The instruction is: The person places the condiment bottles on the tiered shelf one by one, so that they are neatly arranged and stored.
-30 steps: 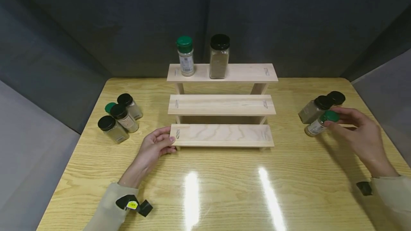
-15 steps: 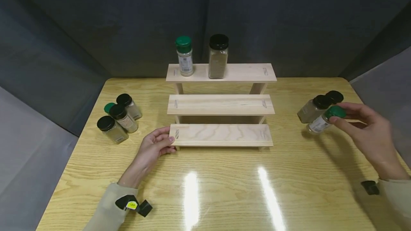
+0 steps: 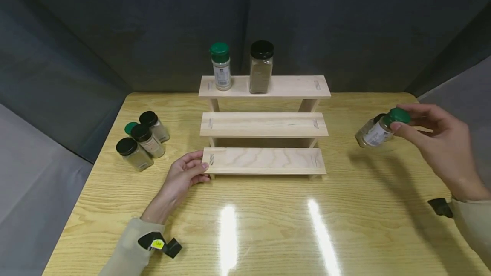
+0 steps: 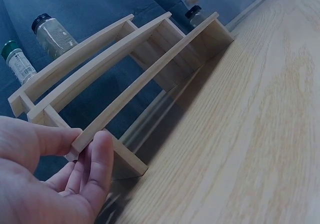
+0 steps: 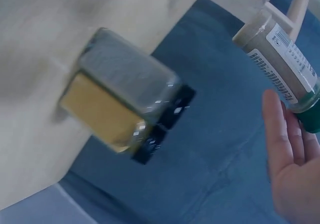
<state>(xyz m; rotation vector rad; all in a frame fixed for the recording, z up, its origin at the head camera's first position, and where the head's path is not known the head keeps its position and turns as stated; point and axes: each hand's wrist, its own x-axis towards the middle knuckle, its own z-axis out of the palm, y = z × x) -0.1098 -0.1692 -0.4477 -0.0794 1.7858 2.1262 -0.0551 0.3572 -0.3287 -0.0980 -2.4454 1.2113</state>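
My right hand [image 3: 446, 148] pinches a spice jar [image 3: 376, 134] by its green cap, thumb on the near side. The jar is tilted in the air, its pale label showing, and it partly covers a black-capped jar [image 3: 362, 133] behind it. At the lowest step of a three-tier wooden rack [image 3: 264, 160], my left hand [image 3: 186, 173] grips the left end between thumb and fingers; the left wrist view shows this pinch on the board [image 4: 135, 94]. On the top step stand a green-capped jar [image 3: 222, 71] and a taller black-capped jar [image 3: 261, 71].
Several spice jars [image 3: 140, 142] stand grouped on the left of the wooden table [image 3: 268, 220]. In the right wrist view, a grey-filled jar [image 5: 125, 71] and a yellow-brown-filled jar [image 5: 100, 111] stand side by side. Dark cloth [image 3: 172, 24] hangs behind the table.
My right hand has lifted the green-capped jar off the table, up and slightly away, so it now hides much of the black-capped jars. My left hand stays on the rack.
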